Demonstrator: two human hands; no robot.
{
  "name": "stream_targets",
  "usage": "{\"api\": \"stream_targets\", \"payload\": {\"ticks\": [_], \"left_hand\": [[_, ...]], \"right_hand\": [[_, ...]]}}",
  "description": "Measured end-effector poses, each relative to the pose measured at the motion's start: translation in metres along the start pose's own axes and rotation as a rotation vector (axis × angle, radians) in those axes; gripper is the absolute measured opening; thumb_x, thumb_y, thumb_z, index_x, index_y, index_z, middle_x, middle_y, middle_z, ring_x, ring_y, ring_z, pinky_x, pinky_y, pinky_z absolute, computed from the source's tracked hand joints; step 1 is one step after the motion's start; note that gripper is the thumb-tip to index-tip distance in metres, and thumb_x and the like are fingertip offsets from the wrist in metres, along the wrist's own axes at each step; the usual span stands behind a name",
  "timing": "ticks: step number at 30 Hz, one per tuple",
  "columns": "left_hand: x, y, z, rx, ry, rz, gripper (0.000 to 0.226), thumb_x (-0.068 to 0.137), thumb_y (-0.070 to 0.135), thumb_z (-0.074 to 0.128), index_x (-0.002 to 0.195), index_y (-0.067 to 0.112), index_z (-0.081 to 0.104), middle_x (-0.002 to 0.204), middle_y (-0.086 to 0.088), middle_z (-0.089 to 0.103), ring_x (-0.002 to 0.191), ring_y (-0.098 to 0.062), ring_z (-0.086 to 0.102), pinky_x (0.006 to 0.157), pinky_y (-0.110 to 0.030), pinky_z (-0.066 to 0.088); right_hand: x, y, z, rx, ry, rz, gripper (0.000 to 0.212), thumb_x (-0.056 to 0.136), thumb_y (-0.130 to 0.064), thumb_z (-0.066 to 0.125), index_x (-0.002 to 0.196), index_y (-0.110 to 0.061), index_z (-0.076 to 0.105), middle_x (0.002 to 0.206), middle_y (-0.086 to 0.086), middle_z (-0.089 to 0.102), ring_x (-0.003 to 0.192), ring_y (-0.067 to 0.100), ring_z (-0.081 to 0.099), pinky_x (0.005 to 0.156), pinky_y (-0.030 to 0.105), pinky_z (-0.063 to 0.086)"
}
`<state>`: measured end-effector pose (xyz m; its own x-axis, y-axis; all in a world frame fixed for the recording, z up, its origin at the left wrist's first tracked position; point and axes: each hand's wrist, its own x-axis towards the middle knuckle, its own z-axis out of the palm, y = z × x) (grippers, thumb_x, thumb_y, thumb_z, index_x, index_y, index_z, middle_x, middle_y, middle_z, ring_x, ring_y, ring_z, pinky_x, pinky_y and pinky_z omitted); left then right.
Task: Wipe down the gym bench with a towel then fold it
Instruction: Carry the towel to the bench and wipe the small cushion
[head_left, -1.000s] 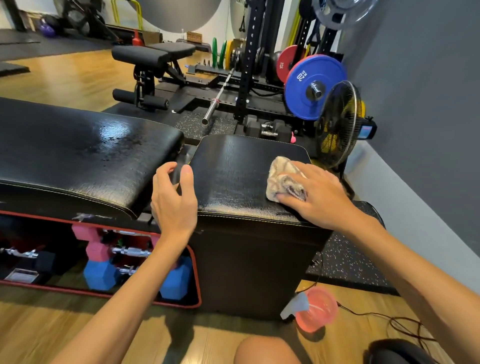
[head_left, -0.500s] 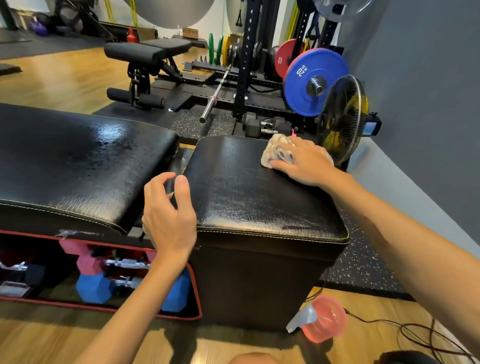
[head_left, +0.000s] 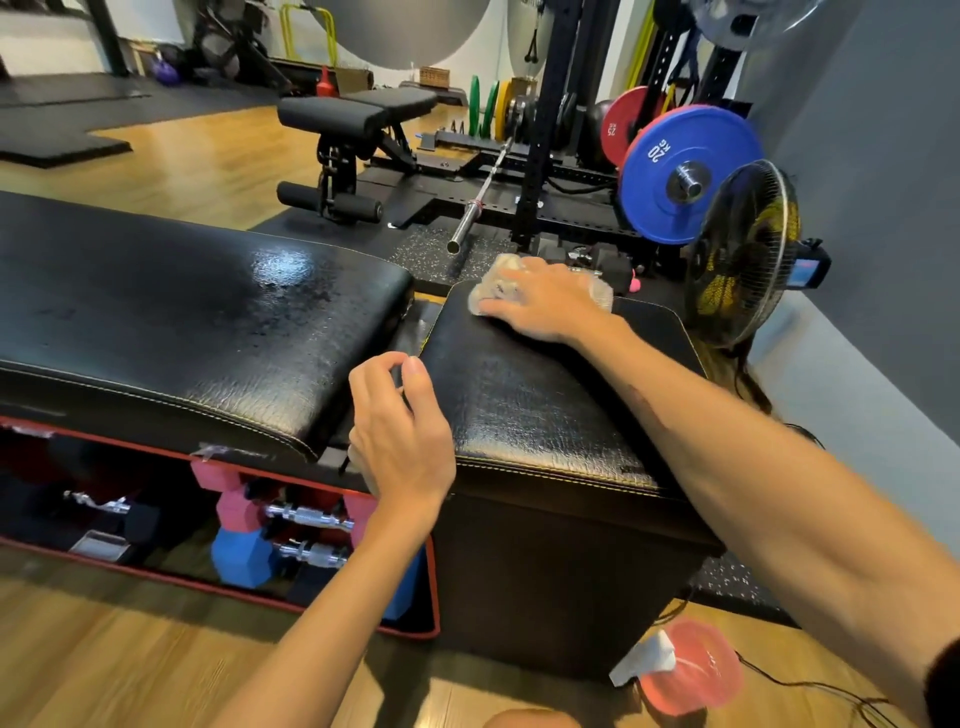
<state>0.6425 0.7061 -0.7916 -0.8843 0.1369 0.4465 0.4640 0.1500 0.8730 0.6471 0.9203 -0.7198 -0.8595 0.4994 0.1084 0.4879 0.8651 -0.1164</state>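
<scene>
The black padded gym bench has a long pad (head_left: 197, 322) on the left and a short seat pad (head_left: 535, 405) on the right, with a narrow gap between them. My right hand (head_left: 545, 304) presses a crumpled beige towel (head_left: 493, 283) flat against the far edge of the short pad. My left hand (head_left: 402, 436) hovers at the gap by the pad's near left corner, fingers loosely curled and holding nothing. The long pad shines with damp patches.
Pink and blue dumbbells (head_left: 244, 535) lie in the red-edged storage under the bench. A pink spray bottle (head_left: 685, 665) stands on the wooden floor at the right. A floor fan (head_left: 737, 260), blue weight plate (head_left: 685, 171), barbell and another bench (head_left: 353, 119) stand behind.
My right hand has slid the towel from the near right part of the short pad to its far edge and a little leftward. My left hand has stayed by the gap.
</scene>
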Motion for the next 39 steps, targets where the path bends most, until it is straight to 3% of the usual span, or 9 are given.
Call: {"api": "stream_targets", "payload": {"ticks": [2,4,8,12,17,23,28,31,39], "left_hand": [[-0.001,0.0,-0.001,0.012,-0.002,-0.019,0.058,0.091,0.053,0.019,0.104,0.012,0.058,0.108,-0.003,0.056,0.085,-0.008,0.047,0.067,-0.025,0.022],[-0.002,0.001,-0.001,0.006,-0.001,-0.03,0.061,0.089,0.056,0.017,0.108,0.013,0.057,0.112,-0.002,0.055,0.087,-0.009,0.047,0.068,-0.027,0.023],[-0.001,0.001,-0.002,-0.073,0.033,-0.054,0.061,0.09,0.055,0.02,0.118,0.011,0.051,0.12,-0.007,0.052,0.091,-0.011,0.047,0.067,-0.023,0.023],[-0.001,0.001,0.001,-0.127,0.095,-0.109,0.063,0.091,0.054,0.02,0.133,0.012,0.041,0.137,-0.009,0.043,0.106,-0.018,0.047,0.073,-0.021,0.024],[-0.002,-0.002,0.0,-0.201,0.109,-0.15,0.056,0.096,0.044,0.02,0.136,0.01,0.04,0.135,-0.011,0.047,0.112,-0.019,0.047,0.08,-0.02,0.025],[0.003,-0.009,0.007,-0.129,0.066,-0.115,0.056,0.095,0.046,0.018,0.123,0.013,0.053,0.121,-0.002,0.058,0.11,-0.017,0.05,0.081,-0.017,0.025],[0.004,-0.01,0.008,-0.085,0.037,-0.094,0.042,0.099,0.031,0.022,0.115,0.014,0.057,0.109,0.003,0.058,0.103,-0.015,0.051,0.078,-0.016,0.023],[0.005,-0.012,0.009,-0.058,0.054,-0.068,0.038,0.099,0.027,0.025,0.11,0.012,0.059,0.105,-0.001,0.06,0.099,-0.019,0.053,0.078,-0.018,0.024],[0.004,-0.01,0.006,-0.017,0.048,-0.043,0.04,0.097,0.031,0.023,0.099,0.013,0.059,0.102,-0.005,0.06,0.093,-0.017,0.05,0.072,-0.023,0.025]], "right_hand": [[0.011,-0.033,0.009,-0.035,-0.072,-0.057,0.072,0.073,-0.081,0.037,0.134,-0.045,0.052,0.145,0.012,0.045,0.13,0.044,0.039,0.108,0.057,0.03],[0.02,-0.063,0.018,-0.118,-0.124,-0.133,0.078,0.066,-0.082,0.032,0.124,-0.039,0.059,0.134,0.009,0.054,0.124,0.043,0.045,0.101,0.058,0.034],[-0.016,-0.113,0.015,-0.328,-0.19,-0.269,0.058,0.09,-0.068,0.036,0.127,-0.03,0.058,0.134,0.006,0.055,0.128,0.037,0.046,0.098,0.05,0.032],[-0.062,-0.122,0.008,-0.276,-0.102,-0.288,0.05,0.099,-0.054,0.037,0.131,-0.02,0.053,0.136,0.009,0.052,0.13,0.037,0.043,0.1,0.048,0.032],[-0.12,-0.099,0.01,-0.134,-0.007,-0.257,0.051,0.095,-0.061,0.039,0.137,-0.034,0.049,0.148,0.003,0.041,0.134,0.033,0.035,0.107,0.054,0.026],[-0.171,-0.034,0.003,-0.064,0.103,-0.161,0.069,0.083,-0.078,0.021,0.137,-0.045,0.047,0.152,-0.005,0.037,0.136,0.023,0.034,0.11,0.054,0.025],[-0.112,0.018,0.003,-0.06,0.08,0.014,0.068,0.084,-0.081,0.037,0.139,-0.041,0.044,0.149,-0.006,0.039,0.135,0.028,0.037,0.109,0.058,0.027],[-0.067,0.036,0.003,-0.057,0.02,0.072,0.082,0.079,-0.086,0.035,0.145,-0.037,0.04,0.154,0.002,0.036,0.139,0.035,0.034,0.111,0.058,0.028],[-0.016,0.028,-0.001,-0.053,-0.041,0.103,0.077,0.091,-0.071,0.04,0.152,-0.026,0.031,0.159,0.011,0.027,0.141,0.043,0.026,0.113,0.058,0.025]]}}
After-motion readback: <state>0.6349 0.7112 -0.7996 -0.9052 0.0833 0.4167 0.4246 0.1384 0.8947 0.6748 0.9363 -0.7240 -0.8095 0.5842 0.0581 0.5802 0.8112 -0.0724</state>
